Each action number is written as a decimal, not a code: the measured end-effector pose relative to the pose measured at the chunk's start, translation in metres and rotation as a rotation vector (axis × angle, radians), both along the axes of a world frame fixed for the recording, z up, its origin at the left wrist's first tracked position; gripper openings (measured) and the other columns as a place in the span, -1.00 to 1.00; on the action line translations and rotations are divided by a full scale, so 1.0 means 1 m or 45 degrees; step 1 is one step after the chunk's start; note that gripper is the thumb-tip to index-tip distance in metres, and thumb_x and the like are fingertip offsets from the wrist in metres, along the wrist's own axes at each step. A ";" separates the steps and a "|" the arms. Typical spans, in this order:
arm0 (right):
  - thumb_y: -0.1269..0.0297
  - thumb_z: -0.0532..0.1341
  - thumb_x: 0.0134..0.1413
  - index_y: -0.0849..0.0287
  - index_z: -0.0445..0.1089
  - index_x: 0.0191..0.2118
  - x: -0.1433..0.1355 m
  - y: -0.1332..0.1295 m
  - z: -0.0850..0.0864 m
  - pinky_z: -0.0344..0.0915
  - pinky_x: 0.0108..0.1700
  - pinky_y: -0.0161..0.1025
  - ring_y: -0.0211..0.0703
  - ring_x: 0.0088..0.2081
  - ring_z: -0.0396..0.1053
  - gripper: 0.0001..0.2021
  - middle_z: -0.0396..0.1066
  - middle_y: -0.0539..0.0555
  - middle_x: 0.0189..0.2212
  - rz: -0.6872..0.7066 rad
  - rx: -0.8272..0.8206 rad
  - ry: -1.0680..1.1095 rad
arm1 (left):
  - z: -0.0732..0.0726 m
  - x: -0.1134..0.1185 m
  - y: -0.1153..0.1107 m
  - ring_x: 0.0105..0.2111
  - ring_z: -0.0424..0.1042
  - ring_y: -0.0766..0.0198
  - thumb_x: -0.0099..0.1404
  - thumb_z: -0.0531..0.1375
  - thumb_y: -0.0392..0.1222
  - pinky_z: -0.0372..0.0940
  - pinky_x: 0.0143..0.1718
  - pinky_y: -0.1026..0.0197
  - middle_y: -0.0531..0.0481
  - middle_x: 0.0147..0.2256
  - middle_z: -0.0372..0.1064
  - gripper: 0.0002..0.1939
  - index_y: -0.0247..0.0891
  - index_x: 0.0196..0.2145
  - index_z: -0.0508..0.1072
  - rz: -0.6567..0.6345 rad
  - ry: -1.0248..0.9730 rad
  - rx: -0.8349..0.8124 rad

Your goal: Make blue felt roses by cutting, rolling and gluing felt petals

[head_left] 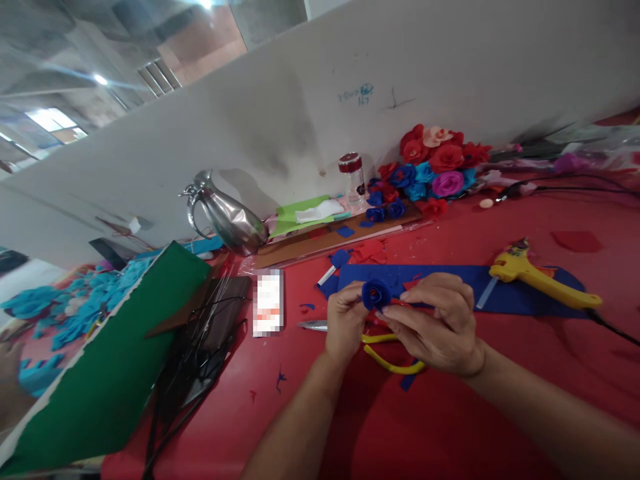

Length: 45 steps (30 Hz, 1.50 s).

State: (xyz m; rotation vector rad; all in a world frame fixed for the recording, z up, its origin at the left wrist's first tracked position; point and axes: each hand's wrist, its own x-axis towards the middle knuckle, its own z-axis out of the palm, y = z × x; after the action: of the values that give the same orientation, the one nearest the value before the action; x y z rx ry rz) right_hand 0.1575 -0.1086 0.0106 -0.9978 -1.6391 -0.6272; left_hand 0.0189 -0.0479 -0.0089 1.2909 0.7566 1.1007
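Between the fingers of my left hand (pixel 346 320) is a small dark blue fabric or foam flower (pixel 376 294), its rolled centre showing a little red. My right hand (pixel 437 323) reaches in from the other side, fingertips closed at the flower's right edge; the exact grip is partly hidden. Under both hands lie scissors with yellow handles (pixel 395 368), the blade pointing left. A long dark blue sheet (pixel 445 300) is spread behind the hands. On its right end rests a yellow glue gun (pixel 543 280) with a clear glue stick.
A heap of finished flowers (pixel 445 167) leans by the wall, near a lidded glass jar (pixel 353 179). A steel jug (pixel 230 217) stands at the back left. A phone-like white rectangle (pixel 268 302), dark bag (pixel 220 320) and green board (pixel 115 360) lie left. The glue gun's cord (pixel 617 327) trails right.
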 end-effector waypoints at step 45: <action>0.57 0.19 0.08 0.15 0.40 -0.20 0.004 0.004 0.003 0.32 -0.15 -0.11 -0.12 -0.23 0.33 -0.79 0.33 0.10 -0.21 0.060 -0.036 -0.088 | 0.007 -0.002 0.003 -0.33 0.36 0.26 0.15 0.31 -0.04 0.27 -0.19 0.22 -0.02 -0.40 0.44 -0.78 -0.24 -0.47 0.59 -0.114 0.033 0.073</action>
State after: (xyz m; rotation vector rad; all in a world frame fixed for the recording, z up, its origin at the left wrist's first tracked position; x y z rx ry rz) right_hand 0.1612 -0.1050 0.0140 -0.9646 -1.7318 -0.6141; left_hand 0.0164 -0.0450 -0.0018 1.3771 0.6840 1.0420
